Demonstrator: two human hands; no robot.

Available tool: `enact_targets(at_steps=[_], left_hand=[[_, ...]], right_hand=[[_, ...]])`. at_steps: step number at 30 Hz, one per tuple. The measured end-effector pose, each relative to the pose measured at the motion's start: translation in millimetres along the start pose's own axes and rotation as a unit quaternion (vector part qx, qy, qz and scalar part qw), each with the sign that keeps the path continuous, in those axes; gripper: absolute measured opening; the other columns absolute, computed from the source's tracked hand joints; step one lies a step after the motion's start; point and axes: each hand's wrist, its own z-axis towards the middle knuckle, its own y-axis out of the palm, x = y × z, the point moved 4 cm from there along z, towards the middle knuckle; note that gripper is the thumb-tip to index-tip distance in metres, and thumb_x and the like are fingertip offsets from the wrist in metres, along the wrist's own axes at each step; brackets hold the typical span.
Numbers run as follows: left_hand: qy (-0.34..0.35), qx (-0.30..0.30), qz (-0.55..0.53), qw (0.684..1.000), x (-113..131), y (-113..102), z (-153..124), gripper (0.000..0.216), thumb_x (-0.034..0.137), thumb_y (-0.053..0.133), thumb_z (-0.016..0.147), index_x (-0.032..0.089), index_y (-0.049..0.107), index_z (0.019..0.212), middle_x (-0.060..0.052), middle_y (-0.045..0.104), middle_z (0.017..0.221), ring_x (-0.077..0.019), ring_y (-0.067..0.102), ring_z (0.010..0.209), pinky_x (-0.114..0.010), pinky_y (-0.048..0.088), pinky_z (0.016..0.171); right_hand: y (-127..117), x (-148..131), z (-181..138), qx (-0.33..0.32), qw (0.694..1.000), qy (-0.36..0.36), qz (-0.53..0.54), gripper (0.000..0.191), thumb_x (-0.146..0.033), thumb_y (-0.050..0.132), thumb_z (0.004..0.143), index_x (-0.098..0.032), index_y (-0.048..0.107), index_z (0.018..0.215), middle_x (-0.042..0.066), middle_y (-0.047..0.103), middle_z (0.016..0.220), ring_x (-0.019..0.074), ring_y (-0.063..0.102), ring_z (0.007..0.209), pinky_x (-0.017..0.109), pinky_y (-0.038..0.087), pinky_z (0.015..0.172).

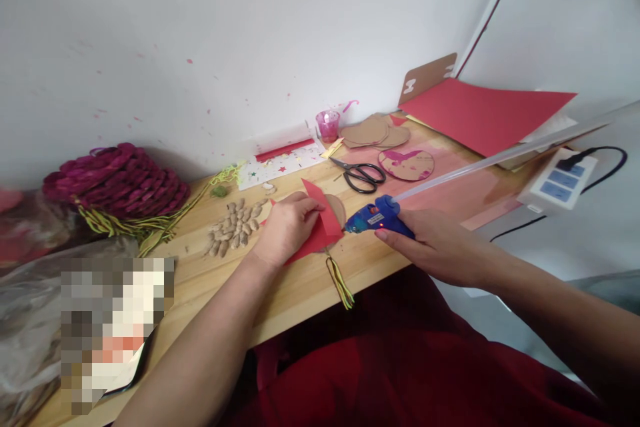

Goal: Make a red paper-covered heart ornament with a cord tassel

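Note:
Red paper [327, 217] lies over a round cardboard piece [338, 208] near the table's front edge. My left hand [295, 220] pinches a raised, folded-up part of that paper. In my right hand [435, 243] is a blue hot glue gun [377, 217], its small light lit and a long clear glue stick [450, 177] sticking out of its back. The nozzle points left, close to the paper's right edge; whether it touches I cannot tell. A yellow-green yarn tassel [340, 280] hangs from the cardboard over the table edge.
Peanuts [235, 227] lie left of my left hand. Black-handled scissors [363, 177], a paint-marked cardboard disc [406, 165] and a pink cup [328, 125] are behind. Red sheets [490, 113] and a power strip [560, 180] stand right; a purple bundle [120, 180] and blurred-out phone-like object [120, 340] left.

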Motion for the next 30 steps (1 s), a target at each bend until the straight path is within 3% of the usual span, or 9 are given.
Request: enact_targets(at_steps=[6, 12, 24, 30], left_hand=[[-0.012, -0.002, -0.003, 1.0, -1, 0, 0, 0.019, 0.009, 0.061, 0.088, 0.019, 0.077, 0.09, -0.004, 0.074, 0.091, -0.016, 0.069, 0.077, -0.028, 0.056, 0.075], [-0.008, 0.0, -0.001, 1.0, 1, -1, 0, 0.019, 0.008, 0.061, 0.087, 0.019, 0.076, 0.09, -0.004, 0.074, 0.091, -0.0159, 0.069, 0.077, -0.027, 0.056, 0.074], [0.002, -0.005, 0.01, 1.0, 3, 0, -1, 0.019, 0.011, 0.057, 0.09, 0.019, 0.074, 0.093, -0.005, 0.073, 0.092, -0.0159, 0.068, 0.078, -0.028, 0.055, 0.073], [-0.01, -0.024, 0.002, 1.0, 4, 1, -1, 0.02, 0.012, 0.055, 0.092, 0.02, 0.073, 0.099, -0.006, 0.072, 0.099, -0.0173, 0.07, 0.084, -0.029, 0.056, 0.077]], right_hand=[[-3, 2, 6, -0.015, 1.0, 0.003, -0.001, 0.038, -0.051, 0.043, 0.097, -0.02, 0.056, 0.079, 0.01, 0.07, 0.08, 0.0225, 0.061, 0.067, 0.032, 0.035, 0.06], [-8, 6, 27, 0.037, 0.999, 0.021, -0.006, 0.038, -0.05, 0.041, 0.097, -0.021, 0.055, 0.077, 0.007, 0.065, 0.071, 0.0217, 0.059, 0.065, 0.031, 0.035, 0.06], [-7, -3, 45, 0.042, 0.997, -0.036, -0.047, 0.037, -0.048, 0.042, 0.098, -0.018, 0.063, 0.096, 0.011, 0.066, 0.08, 0.0267, 0.061, 0.076, 0.034, 0.039, 0.065], [-22, -7, 43, 0.033, 0.998, -0.03, -0.046, 0.034, -0.046, 0.045, 0.097, -0.019, 0.063, 0.086, 0.012, 0.068, 0.082, 0.0262, 0.062, 0.075, 0.036, 0.041, 0.067]])
